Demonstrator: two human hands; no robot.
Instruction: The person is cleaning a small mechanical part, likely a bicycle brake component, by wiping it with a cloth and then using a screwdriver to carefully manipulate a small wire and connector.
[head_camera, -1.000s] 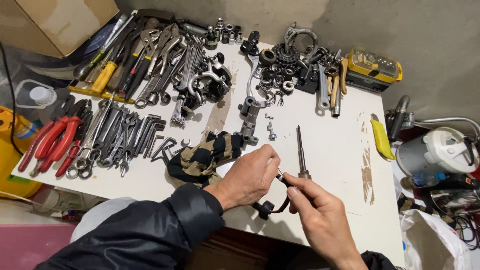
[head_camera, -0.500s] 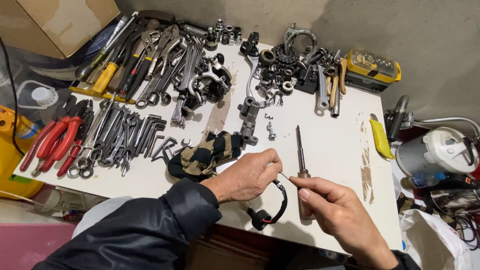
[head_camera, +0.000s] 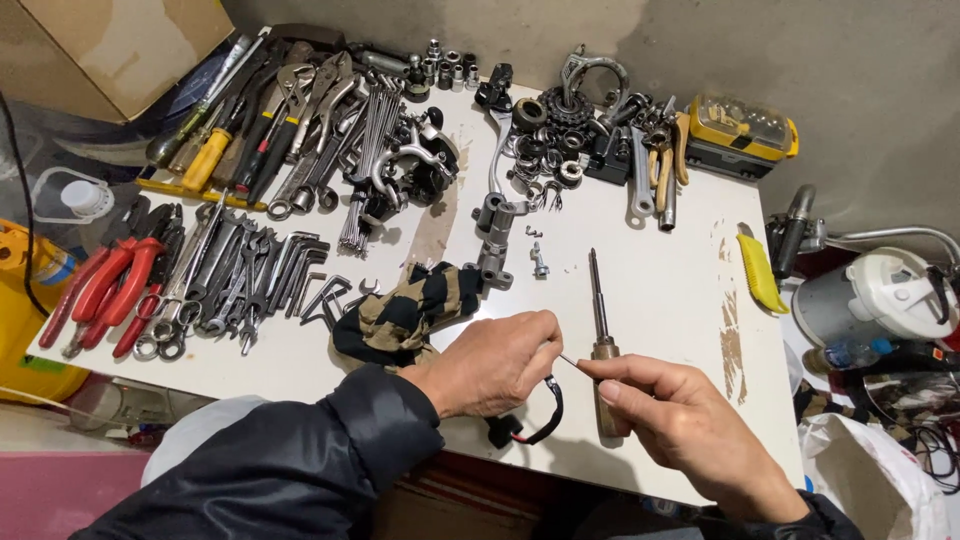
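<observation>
A thin metal pin (head_camera: 570, 361) is pinched between the left hand (head_camera: 495, 362) and right hand (head_camera: 680, 425), a black cable (head_camera: 535, 420) hanging below at 6 o'clock. A screwdriver (head_camera: 600, 330) is laid on the white surface (head_camera: 660, 290) at 12 o'clock, a striped rag (head_camera: 405, 315) at 10 o'clock, wrenches (head_camera: 240, 275) farther at 9 o'clock.

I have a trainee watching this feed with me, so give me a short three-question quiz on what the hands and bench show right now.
1. True or false: the left hand and the right hand pinch the same thin wire between them.
2. What hangs below the left hand: A) a black cable loop with a connector, B) a red plier, C) a yellow box?
3. Which tool lies on the white table just beyond the right hand's fingers?

Key:
1. True; the fingertips of both hands meet on it.
2. A.
3. The long screwdriver, its shaft pointing away from the person, its handle partly under the right hand.
</observation>
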